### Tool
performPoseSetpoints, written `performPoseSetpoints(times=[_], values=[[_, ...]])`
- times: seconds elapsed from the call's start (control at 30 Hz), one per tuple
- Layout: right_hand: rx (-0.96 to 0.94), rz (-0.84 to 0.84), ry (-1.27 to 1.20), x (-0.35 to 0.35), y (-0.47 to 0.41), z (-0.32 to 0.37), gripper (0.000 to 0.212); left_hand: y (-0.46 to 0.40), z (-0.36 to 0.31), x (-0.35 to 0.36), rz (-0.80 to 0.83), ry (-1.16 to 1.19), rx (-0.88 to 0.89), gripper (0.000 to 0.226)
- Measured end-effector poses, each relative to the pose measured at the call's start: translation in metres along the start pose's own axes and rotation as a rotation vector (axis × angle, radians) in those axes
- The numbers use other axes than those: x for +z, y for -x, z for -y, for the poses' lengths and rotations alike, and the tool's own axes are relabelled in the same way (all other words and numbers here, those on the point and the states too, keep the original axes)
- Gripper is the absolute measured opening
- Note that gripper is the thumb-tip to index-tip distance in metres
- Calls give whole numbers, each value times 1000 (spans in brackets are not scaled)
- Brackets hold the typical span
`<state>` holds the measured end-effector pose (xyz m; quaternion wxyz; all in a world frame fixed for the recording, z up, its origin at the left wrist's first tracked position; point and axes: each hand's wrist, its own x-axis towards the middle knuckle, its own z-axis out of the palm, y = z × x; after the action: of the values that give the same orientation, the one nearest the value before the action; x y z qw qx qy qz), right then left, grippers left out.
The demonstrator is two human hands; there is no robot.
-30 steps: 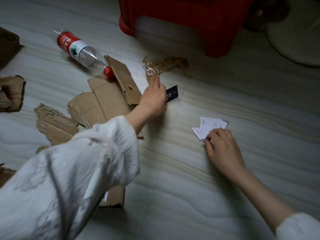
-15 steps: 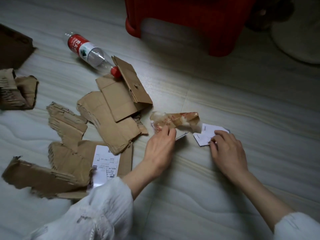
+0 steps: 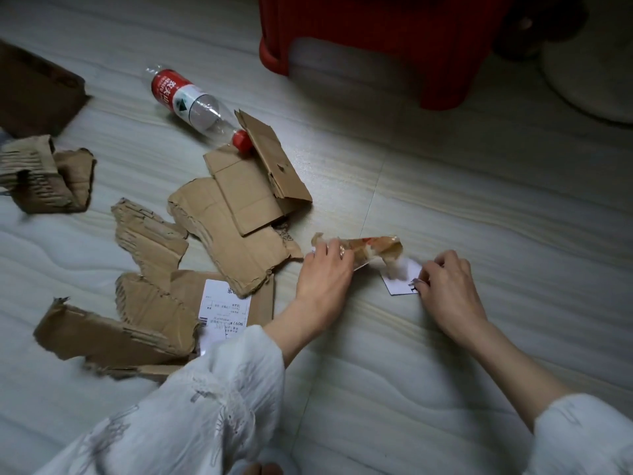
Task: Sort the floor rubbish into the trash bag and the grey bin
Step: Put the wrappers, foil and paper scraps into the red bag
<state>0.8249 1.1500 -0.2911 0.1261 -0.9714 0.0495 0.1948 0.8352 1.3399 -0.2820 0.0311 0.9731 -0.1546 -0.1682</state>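
At the far left of the floor (image 3: 445, 186) a dark brown cardboard sheet (image 3: 34, 90) is seen, and just below it a crumpled corrugated piece (image 3: 48, 176). Towards the middle, torn cardboard pieces (image 3: 236, 214) are spread in an overlapping heap, and a white printed label (image 3: 222, 310) is stuck on the lowest of them. A clear plastic bottle (image 3: 198, 104) with a red label and red cap is laid on its side above the heap, its cap touching the upper cardboard flap. The left hand (image 3: 325, 279) is held just right of the heap, its fingers curled round one end of a crinkled clear wrapper (image 3: 370, 248), which is lifted slightly off the floor. Its other end is spread over white paper scraps (image 3: 399, 279), which are pinched at their right edge by the right hand (image 3: 445, 286). A red plastic stool (image 3: 376, 39) is stood at the top edge, and a pale round base (image 3: 589, 63) is seen at the top right corner
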Motion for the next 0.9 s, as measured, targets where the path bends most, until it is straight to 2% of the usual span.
performPoseSetpoints(times=[0.1,0.23,0.37,0.5,0.57,0.63,0.7,0.8,0.9], values=[[25,25,23,0,12,2,15,19,-10,5,-78,14,2,43],[-4,76,190,-1,36,2,12,39,-18,7,67,119,18,46],[36,38,-14,-10,59,-2,10,56,-16,2,136,180,-31,41],[135,14,-195,-15,68,5,34,69,8,-22,244,508,-181,28],[142,11,-211,-17,71,14,27,77,29,-41,234,709,-257,22],[101,12,-235,-22,73,30,16,89,57,-66,192,899,-359,10],[45,43,-298,-31,72,49,24,93,84,-87,75,1084,-469,5],[-51,181,-450,-41,60,96,32,89,128,-97,-188,1257,-594,10],[-110,349,-635,-28,46,150,17,87,161,-84,-304,1348,-712,8]])
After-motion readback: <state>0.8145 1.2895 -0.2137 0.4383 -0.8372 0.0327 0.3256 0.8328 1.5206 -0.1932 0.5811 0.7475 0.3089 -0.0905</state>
